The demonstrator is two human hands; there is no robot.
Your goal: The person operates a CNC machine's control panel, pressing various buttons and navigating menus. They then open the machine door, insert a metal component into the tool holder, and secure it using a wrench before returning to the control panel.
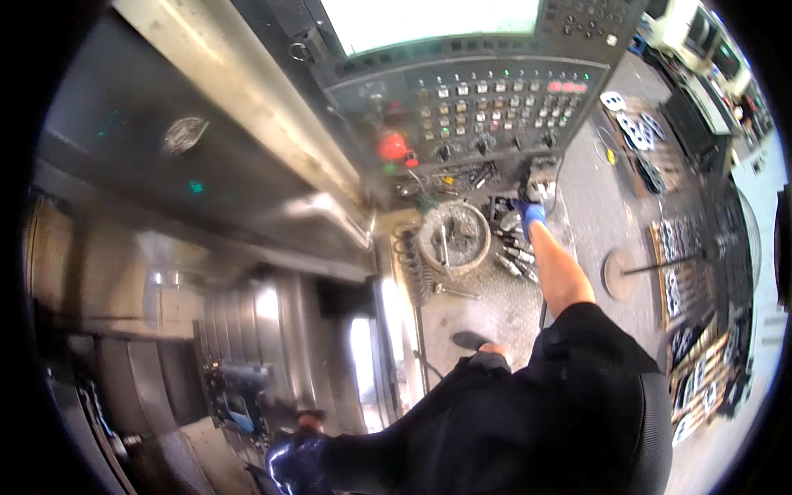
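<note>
A large dark machine [198, 190] is filling the left half, its metal interior lying blurred beneath a pale bar. A control panel [462, 107] with rows of keys is spanning the top, and a bright screen [433, 21] is glowing above the keys. Below the panel, a grey textured surface [458, 309] is carrying workshop items. Farther right, wooden pallets [697, 388] are holding flat metal parts. A round basin [426, 243] is sitting under the panel, and a coiled hose [408, 256] is lying just beside its left edge.

The person is stretching both arms out. The left hand [295, 464], looking dark blue and glossy, is showing at the lower left, near a grey block [243, 379] inside the machine; one cannot tell how its fingers are set. The right hand [530, 213], in a blue glove, is reaching to a grey-and-black device [540, 177], which is standing below the panel's lower right corner. Its fingers are mostly hidden, so whether they are gripping the device cannot be told. Silver tool holders [516, 260] are lying just beside the right forearm, and a red button [393, 146] is protruding at the panel's lower left.
</note>
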